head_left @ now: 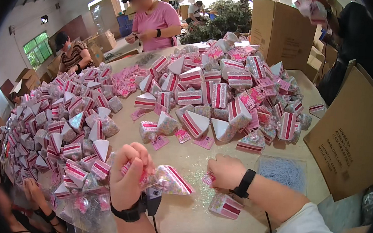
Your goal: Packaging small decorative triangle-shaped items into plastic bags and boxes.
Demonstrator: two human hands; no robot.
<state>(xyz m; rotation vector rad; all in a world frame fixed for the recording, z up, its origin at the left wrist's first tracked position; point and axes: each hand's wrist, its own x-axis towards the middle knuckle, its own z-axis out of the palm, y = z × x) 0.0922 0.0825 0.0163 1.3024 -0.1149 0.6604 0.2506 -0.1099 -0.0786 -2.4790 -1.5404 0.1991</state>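
Note:
My left hand (130,174) is closed, with a decorative cake slice (173,181) at its fingers. The slice has white and dark pink layers and a speckled, glittery coat. Something pink shows partly behind those fingers; its shape is hidden. To the right, my right hand (227,173) pinches a small pink card (208,179), mostly covered by the fingers. Another cake slice (226,205) lies on the table just below my right wrist. Both wrists wear black bands, and a small grey device sits by the left one.
Cake slices pile up at the left (73,150) and the back (211,92), with pink cards (125,80) among them. A clear tray of pale blue strings (282,173) sits at my right. Cardboard boxes (351,132) stand beyond it. Several people work around the table (167,224).

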